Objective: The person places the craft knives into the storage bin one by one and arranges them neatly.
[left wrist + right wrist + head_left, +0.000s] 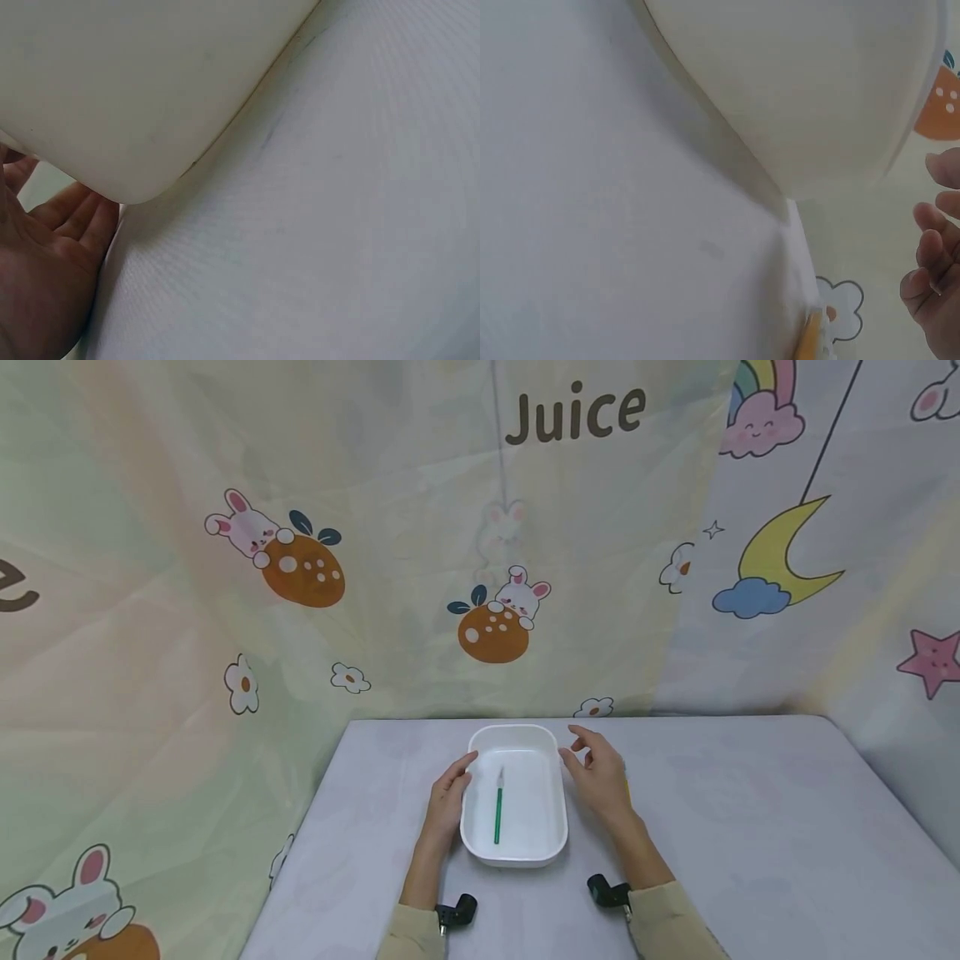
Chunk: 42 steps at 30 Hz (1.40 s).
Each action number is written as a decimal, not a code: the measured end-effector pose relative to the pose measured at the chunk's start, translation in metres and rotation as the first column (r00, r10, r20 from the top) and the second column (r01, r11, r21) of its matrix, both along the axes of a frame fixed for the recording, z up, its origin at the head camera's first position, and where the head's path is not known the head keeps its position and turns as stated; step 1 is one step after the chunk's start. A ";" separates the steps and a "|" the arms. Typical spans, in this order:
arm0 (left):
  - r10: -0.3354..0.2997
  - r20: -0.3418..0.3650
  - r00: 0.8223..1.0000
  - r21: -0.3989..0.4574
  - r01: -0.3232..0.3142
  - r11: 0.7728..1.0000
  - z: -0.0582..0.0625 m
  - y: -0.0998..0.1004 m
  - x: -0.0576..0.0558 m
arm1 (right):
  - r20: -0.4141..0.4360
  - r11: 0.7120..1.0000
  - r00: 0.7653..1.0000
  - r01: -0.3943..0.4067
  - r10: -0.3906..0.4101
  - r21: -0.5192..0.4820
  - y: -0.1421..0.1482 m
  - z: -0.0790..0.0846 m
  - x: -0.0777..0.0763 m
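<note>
A white rectangular tray [532, 810] with rounded corners sits on the table between the two hands. Inside it lies a slim green pen-like tool [498, 814] with a pale, narrow far end; its exact kind is too small to tell. My left hand [447, 802] is at the tray's left side, its fingers touching the wall and rim. In the left wrist view, the tray [150, 90] hides some of those fingertips. My right hand [602, 781] is beside the far right rim with fingers loosely bent and nothing held. The right wrist view shows its fingers [932, 251] apart from the tray [802, 90].
A yellow-orange object [627, 789] lies just right of my right hand, mostly hidden by it; part of this orange object [808, 337] shows in the right wrist view. The table [750, 827] has a pale cover, and a printed curtain [405, 527] hangs behind it.
</note>
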<state>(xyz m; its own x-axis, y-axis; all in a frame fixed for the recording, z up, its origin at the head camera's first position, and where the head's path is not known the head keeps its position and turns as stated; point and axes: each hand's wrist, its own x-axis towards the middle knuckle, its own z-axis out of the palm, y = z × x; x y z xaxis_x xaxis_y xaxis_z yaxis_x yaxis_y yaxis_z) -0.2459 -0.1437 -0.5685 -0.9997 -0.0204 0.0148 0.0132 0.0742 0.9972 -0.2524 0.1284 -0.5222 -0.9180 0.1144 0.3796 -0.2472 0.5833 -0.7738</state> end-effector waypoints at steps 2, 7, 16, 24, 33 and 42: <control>0.001 -0.001 1.000 0.000 -0.001 1.000 0.000 0.000 0.000 | 0.000 1.000 1.000 0.001 -0.001 0.003 0.004 -0.001 -0.001; 0.011 0.009 1.000 -0.002 -0.011 1.000 0.001 0.000 -0.001 | -0.002 1.000 1.000 -0.003 0.003 0.012 0.010 -0.002 -0.002; 0.011 -0.001 1.000 0.000 -0.011 1.000 0.001 0.001 -0.001 | 0.047 0.997 0.999 -0.006 0.003 0.074 0.015 -0.005 -0.001; 0.007 -0.002 1.000 0.008 -0.007 1.000 0.001 0.001 0.000 | 0.154 0.983 0.987 0.015 -0.044 0.186 0.017 -0.007 -0.001; 0.018 0.010 1.000 0.000 -0.018 1.000 0.001 0.002 0.000 | 0.232 0.955 0.969 0.013 -0.085 0.295 0.023 -0.011 -0.003; 0.014 0.014 1.000 0.002 -0.014 1.000 0.000 0.001 0.000 | 0.243 0.951 0.967 -0.005 -0.074 0.310 0.025 -0.014 -0.001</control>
<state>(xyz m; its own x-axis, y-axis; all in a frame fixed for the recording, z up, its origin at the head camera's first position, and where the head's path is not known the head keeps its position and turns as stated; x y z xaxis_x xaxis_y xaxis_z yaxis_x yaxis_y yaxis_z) -0.2460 -0.1432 -0.5690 -0.9994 -0.0345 0.0005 -0.0020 0.0727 0.9974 -0.2536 0.1537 -0.5359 -0.9849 0.0628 0.1616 -0.0455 0.8059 -0.5903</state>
